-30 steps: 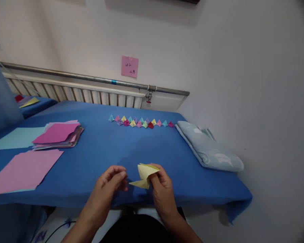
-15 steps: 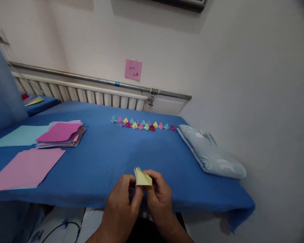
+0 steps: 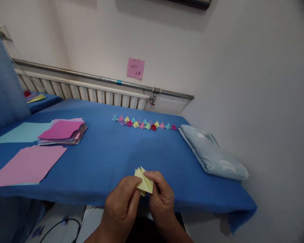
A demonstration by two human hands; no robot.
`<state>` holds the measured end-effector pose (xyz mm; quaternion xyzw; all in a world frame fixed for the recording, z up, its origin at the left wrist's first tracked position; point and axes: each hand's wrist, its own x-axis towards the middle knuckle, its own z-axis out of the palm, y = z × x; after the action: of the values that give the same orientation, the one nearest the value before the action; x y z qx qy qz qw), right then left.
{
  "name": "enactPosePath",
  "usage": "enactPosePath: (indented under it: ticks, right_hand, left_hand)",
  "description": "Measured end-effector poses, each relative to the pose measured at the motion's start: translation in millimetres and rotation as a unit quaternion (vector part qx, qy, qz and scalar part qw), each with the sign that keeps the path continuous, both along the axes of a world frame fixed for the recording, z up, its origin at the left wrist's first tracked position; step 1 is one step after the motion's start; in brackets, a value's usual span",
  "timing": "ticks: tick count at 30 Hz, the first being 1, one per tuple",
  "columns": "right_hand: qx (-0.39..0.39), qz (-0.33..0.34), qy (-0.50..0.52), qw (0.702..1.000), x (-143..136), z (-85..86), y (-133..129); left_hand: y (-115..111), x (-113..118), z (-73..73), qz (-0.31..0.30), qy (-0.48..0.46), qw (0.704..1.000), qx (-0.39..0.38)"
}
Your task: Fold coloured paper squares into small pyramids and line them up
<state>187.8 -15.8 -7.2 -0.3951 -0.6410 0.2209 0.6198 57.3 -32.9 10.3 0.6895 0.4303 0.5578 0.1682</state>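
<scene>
In the lower middle of the frame, the folded yellow paper (image 3: 147, 186) is pinched between the left hand (image 3: 121, 202) at its left edge and the right hand (image 3: 163, 195) at its right — if the two pull unevenly or one thumb presses too hard, a layer could tear or a stray crease could set, since the paper looks thin. Its sharp tips point toward the top of the frame, and the long axis seems to slant from upper left to lower right — the fingers cover too much to be sure.
</scene>
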Motion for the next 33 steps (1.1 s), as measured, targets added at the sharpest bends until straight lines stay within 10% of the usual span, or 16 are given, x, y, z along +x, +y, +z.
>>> enactPosePath:
  ticks: [12, 33]
  right_hand:
    - [0.052, 0.019, -0.051, 0.997, 6, -5.1, -5]
    - [0.070, 0.138, -0.131, 0.979, 18, 23.5, -23]
  left_hand:
    - [-4, -2, 8.4, -0.021, -0.111, 0.978, -0.177]
    - [-7, -12, 3.2, -0.018, -0.121, 0.980, -0.159]
